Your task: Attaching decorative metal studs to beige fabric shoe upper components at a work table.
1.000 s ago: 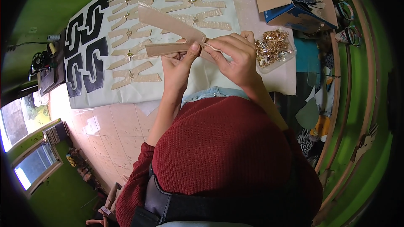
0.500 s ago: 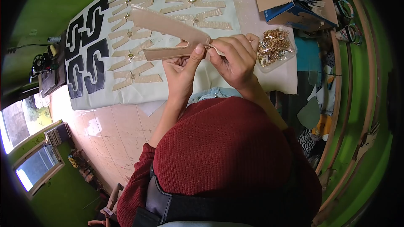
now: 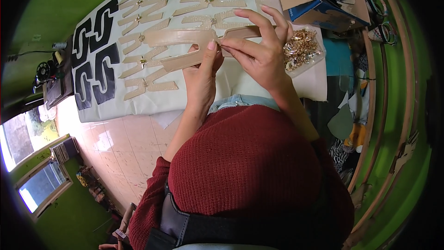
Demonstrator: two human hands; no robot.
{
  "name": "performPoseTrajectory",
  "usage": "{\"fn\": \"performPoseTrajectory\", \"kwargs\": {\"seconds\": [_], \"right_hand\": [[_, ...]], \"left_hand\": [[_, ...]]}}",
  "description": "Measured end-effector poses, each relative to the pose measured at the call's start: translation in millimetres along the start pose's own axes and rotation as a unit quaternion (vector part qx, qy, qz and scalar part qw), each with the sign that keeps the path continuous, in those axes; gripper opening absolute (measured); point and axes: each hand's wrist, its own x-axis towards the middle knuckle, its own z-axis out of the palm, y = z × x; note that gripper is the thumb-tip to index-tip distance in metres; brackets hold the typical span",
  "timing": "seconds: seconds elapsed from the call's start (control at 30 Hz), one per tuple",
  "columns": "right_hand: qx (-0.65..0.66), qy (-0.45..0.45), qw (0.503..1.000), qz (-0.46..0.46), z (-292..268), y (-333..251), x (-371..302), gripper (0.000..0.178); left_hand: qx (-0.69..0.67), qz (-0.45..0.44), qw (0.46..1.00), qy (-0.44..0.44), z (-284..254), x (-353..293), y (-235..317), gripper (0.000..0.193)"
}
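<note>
My left hand [image 3: 202, 81] grips a beige, forked leather strap piece [image 3: 178, 38] near its narrow middle, thumb on top. Its two left arms point away over the table. My right hand [image 3: 268, 58] pinches that same middle between thumb and forefinger, the other fingers raised and spread. Another arm of the piece extends behind my right fingers. Whether a small metal fitting sits in the pinch is hidden. Close to my right hand is a clear plastic tray [image 3: 319, 60] heaped with gold-coloured metal fittings [image 3: 300, 48].
Several beige X-shaped strap pieces with metal ornaments [image 3: 209, 0] lie in rows on the pale-covered table [image 3: 138, 109]. Black curved pieces [image 3: 102, 71] lie at the left. A blue cardboard box [image 3: 314, 11] of dark scraps stands at the far right, and a sewing machine [image 3: 46, 71] beyond the left edge.
The strap piece has turned so its left arms lie lower and its right side spreads out behind my right hand. My right fingers have opened out, with thumb and forefinger still pinching the middle.
</note>
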Motion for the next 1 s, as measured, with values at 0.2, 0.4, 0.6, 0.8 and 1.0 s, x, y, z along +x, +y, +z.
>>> {"fn": "performPoseTrajectory", "kwargs": {"seconds": [0.2, 0.4, 0.6, 0.8, 1.0], "right_hand": [[0.051, -0.056, 0.996, -0.045, -10, 2, 7, 0.014], [0.029, -0.014, 0.995, -0.099, -7, -7, 6, 0.015], [0.159, -0.01, 0.986, -0.038, -11, -15, 8, 0.018], [0.34, -0.05, 0.937, 0.057, -30, -20, 18, 0.02], [0.467, -0.09, 0.869, 0.135, -24, -17, 3, 0.027]], "left_hand": [[0.005, -0.004, 0.999, -0.032, 3, -6, 4, 0.031], [0.028, 0.046, 0.998, -0.033, 6, -15, 11, 0.039], [0.039, 0.09, 0.995, -0.033, 4, -21, 14, 0.049], [0.042, 0.153, 0.987, -0.033, 6, -27, 19, 0.035], [0.063, 0.199, 0.975, -0.073, 6, -31, 17, 0.025]]}}
